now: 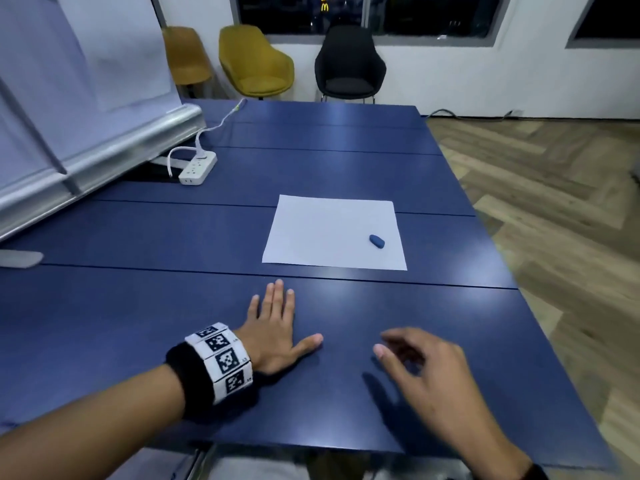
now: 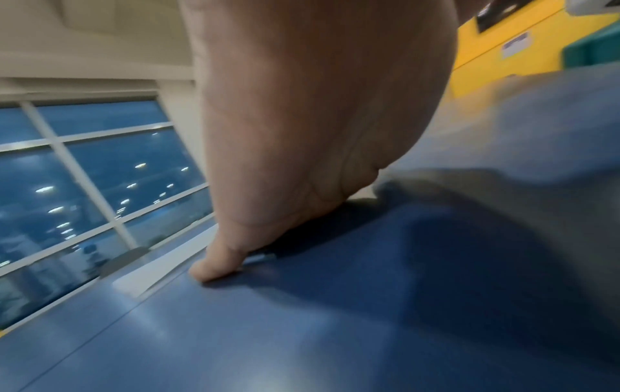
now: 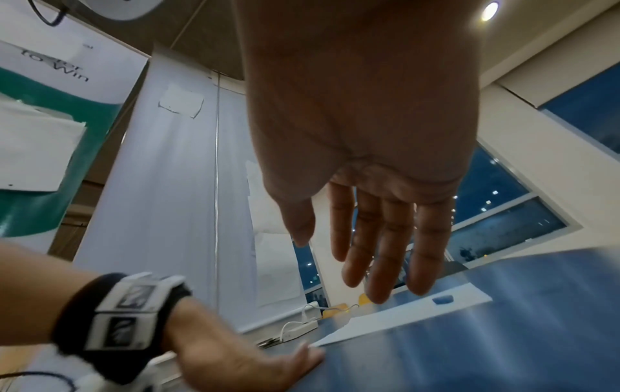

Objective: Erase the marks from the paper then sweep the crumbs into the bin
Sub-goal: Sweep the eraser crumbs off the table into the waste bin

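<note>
A white sheet of paper (image 1: pixel 332 233) lies flat on the blue table (image 1: pixel 173 306), with a small blue eraser (image 1: pixel 376 241) on its right part. No marks show on the paper at this distance. My left hand (image 1: pixel 277 327) lies flat on the table just short of the paper's near edge, fingers straight, thumb spread. My right hand (image 1: pixel 415 358) hovers blurred above the table to the right, fingers straight and relaxed, holding nothing. In the right wrist view the paper (image 3: pixel 402 315) and eraser (image 3: pixel 442 299) lie ahead of the fingers (image 3: pixel 385 252). No bin is in view.
A white power strip (image 1: pixel 197 169) with its cable sits at the back left of the table, beside a leaning whiteboard (image 1: pixel 69 98). Two yellow chairs (image 1: pixel 256 60) and a black chair (image 1: pixel 348 64) stand behind the table. Wooden floor (image 1: pixel 554 202) runs along the right edge.
</note>
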A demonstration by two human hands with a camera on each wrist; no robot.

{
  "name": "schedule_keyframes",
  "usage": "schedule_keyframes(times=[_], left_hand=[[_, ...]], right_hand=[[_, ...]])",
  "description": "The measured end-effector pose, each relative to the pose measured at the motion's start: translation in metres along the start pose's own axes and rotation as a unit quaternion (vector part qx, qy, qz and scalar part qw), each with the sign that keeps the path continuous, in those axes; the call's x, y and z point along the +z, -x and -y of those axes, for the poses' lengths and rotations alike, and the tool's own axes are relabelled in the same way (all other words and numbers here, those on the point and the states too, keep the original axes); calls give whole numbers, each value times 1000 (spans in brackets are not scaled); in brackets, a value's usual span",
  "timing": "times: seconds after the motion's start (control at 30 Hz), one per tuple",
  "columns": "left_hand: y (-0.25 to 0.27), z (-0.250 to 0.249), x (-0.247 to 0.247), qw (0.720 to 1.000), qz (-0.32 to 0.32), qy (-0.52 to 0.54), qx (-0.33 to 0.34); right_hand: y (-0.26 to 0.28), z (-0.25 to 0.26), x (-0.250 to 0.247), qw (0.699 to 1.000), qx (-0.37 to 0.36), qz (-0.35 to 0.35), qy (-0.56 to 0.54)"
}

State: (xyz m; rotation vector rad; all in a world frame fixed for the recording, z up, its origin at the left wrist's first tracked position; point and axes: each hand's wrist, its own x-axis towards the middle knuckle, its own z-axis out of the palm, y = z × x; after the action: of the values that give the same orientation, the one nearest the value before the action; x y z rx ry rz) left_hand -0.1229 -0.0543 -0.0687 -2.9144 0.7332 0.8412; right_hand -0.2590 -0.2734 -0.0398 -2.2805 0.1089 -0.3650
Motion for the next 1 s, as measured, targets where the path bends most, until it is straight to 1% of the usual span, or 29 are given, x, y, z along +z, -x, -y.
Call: schedule_keyframes(times=[0.07,0.13,0.17,0.2,0.23,0.27,0.3,0.37,0.4,0.43,0.47,0.5,0.57,0.67,0.73,0.8,0.87,0.9,0.93,0.97,1.0], left_hand=[[0,-34,2,996,15,-28,77],[7,-60,1,985,40,-39,166],[10,-65,0,979,43,-28,195],[13,-63,0,978,35,-4,204],[15,-52,0,982,17,18,189],[15,-34,0,987,-10,37,153],[15,-11,0,993,-40,54,97],[15,39,-2,993,-74,75,-53],[17,61,-2,987,-74,76,-119],[19,77,-2,981,-70,76,-166],[21,85,-2,977,-64,77,-187],[20,84,0,977,-62,77,-190],[16,60,1,984,-50,66,-159],[1,-1,2,997,-21,21,-73],[-8,-40,4,1000,-12,-7,-11],[-12,-73,8,997,4,-34,75],[-10,-96,11,983,21,-58,170],[-9,-102,11,976,27,-60,207],[-8,-103,9,973,28,-49,225],[-7,-100,4,975,18,-29,218],[-8,-90,-3,982,-3,-7,187]], right_hand=[[16,0,11,999,-23,-1,-27],[28,-1,16,997,-49,-11,-51],[31,-3,16,996,-54,-28,-63],[34,-4,14,995,-52,-50,-75],[37,-7,12,992,-48,-80,-85],[41,-11,8,989,-40,-111,-91],[44,-16,5,985,-30,-141,-96],[50,-33,4,975,12,-192,-114],[54,-43,7,968,40,-211,-128],[57,-51,11,962,71,-222,-143],[61,-58,17,957,96,-228,-151],[64,-63,21,954,108,-232,-155],[66,-65,27,953,106,-234,-157],[66,-68,28,955,84,-237,-159],[66,-69,26,956,70,-238,-158],[69,-68,24,956,51,-239,-163],[71,-67,23,957,26,-237,-164],[72,-66,22,958,15,-235,-166],[73,-66,21,957,7,-234,-171],[73,-68,19,957,4,-231,-178],[73,-68,19,956,5,-228,-185]])
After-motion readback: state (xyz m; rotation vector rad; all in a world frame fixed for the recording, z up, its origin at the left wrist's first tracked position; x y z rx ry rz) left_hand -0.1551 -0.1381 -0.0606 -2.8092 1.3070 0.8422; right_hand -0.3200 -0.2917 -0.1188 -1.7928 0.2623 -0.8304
